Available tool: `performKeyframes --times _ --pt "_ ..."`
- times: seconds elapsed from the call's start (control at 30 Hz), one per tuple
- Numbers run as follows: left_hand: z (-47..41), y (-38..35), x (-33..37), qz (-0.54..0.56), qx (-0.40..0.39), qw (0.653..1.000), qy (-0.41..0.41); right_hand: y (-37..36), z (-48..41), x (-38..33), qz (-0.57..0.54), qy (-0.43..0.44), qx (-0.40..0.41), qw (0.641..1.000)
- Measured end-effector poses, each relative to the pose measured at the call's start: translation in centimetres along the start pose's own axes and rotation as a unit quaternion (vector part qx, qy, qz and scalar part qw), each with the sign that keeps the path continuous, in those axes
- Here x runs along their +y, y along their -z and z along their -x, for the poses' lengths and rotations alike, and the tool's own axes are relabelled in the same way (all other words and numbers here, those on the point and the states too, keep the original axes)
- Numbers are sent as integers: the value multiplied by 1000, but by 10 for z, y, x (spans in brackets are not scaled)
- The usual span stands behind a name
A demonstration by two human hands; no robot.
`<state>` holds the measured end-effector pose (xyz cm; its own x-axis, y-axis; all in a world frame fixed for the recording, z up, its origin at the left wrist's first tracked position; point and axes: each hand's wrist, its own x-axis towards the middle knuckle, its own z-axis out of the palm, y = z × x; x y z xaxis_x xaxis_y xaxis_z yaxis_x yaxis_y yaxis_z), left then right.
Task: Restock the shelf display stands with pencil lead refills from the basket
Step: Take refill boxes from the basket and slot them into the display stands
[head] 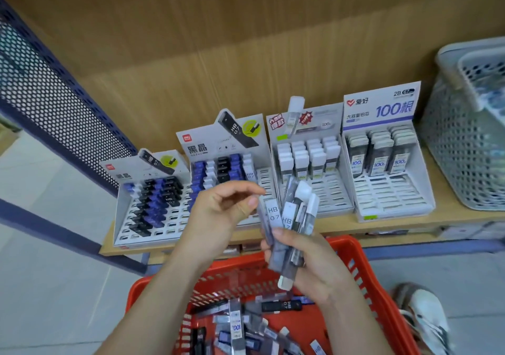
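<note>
Head view: the four display stands (336, 198) are in a row on the shelf (382, 227) just beyond both hands, and the red basket (352, 256) of loose refills lies below them. The right hand (317, 267) wraps its fingers around a bundle of lead refills (289, 224), long axis nearly upright, caps pointing toward the stands. The left hand (221, 212) is immediately left of the bundle, thumb and forefinger curled close at the leftmost refill; whether it pinches it I cannot tell.
</note>
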<state>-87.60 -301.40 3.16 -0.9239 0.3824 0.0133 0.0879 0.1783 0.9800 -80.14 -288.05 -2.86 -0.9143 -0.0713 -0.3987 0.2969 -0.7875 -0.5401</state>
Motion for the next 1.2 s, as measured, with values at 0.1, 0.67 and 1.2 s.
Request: performKeyframes --times 0.1,0.67,1.2 --pt "0 9 2 -59 -3 998 19 1 -5 1 74 39 11 996" --pt "-25 138 21 -179 79 976 94 -57 -30 21 369 93 70 922" --pt "-51 267 -39 -464 157 872 11 -103 -63 53 389 6 30 921"
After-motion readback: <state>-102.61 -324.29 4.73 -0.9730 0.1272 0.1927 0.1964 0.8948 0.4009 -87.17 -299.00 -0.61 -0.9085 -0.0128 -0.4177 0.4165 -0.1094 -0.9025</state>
